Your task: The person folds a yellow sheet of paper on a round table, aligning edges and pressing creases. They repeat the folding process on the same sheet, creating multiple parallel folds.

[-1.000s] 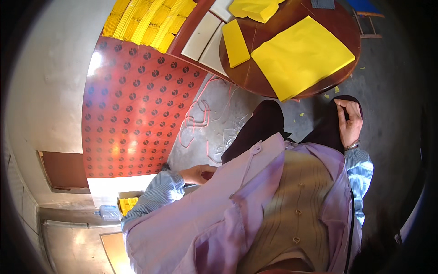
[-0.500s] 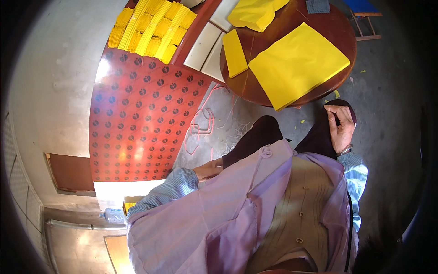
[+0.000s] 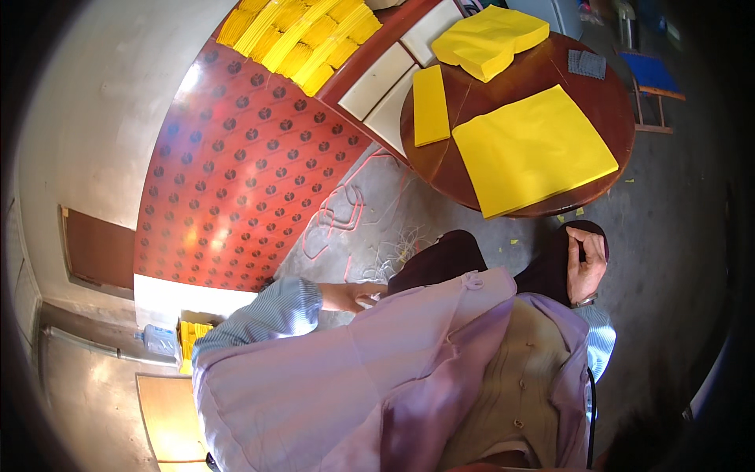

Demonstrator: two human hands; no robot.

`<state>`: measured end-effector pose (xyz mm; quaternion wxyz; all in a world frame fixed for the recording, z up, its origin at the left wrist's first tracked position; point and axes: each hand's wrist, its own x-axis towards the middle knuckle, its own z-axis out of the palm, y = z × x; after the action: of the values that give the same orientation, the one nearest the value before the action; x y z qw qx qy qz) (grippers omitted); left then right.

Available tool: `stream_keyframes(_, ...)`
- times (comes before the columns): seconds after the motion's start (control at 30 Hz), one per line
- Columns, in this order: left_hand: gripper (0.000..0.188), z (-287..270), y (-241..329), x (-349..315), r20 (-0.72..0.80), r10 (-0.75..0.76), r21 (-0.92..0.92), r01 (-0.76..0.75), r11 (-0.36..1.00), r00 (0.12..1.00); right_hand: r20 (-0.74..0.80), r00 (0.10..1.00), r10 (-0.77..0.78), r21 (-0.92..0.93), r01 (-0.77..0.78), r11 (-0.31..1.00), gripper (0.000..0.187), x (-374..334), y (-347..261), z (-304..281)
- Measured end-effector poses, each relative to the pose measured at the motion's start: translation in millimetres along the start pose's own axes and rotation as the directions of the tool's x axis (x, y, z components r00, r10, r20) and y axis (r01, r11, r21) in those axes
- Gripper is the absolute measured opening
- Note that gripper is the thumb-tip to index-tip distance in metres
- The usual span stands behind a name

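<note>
My left hand (image 3: 346,296) is low beside my left thigh, its fingers loosely bent and apart. A small pale patch shows near its fingertips; I cannot tell whether it is an object or the background. My right hand (image 3: 586,267) rests on my right knee (image 3: 554,256), fingers curved over it, with a dark gap between thumb and forefinger. Nothing shows in its grasp. Ahead stands a round brown table (image 3: 550,63), out of reach of both hands. On it lie a large flat yellow sheet or stack (image 3: 535,149), a narrow yellow piece (image 3: 430,106) and a folded yellow bundle (image 3: 487,39).
A grey cloth (image 3: 587,64) lies on the table's right side. A blue-topped stool (image 3: 654,75) stands beyond it. At left is a red patterned board (image 3: 244,169), with bundled yellow stacks (image 3: 299,35) at its far end. Pink cord (image 3: 330,224) trails over the floor.
The view has shifted, so the table and yellow pieces sit lower and farther right. My left hand has moved slightly off the thigh; my right hand stays on the knee.
</note>
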<state>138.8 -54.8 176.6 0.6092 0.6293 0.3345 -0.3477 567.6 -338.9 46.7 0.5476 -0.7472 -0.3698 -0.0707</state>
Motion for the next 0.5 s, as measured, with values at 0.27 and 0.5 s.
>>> stream_keyframes(0.27,0.047,18,-9,35,-0.411,0.282,0.374,-0.122,0.919,0.867,-0.017,1.000,-0.025,0.016,0.025,1.000,0.020,-2,3,0)
stream_keyframes(0.5,0.047,47,-13,43,-0.511,0.499,0.661,-0.051,0.748,0.700,-0.023,0.998,-0.062,0.025,0.063,0.998,0.019,-2,3,1)
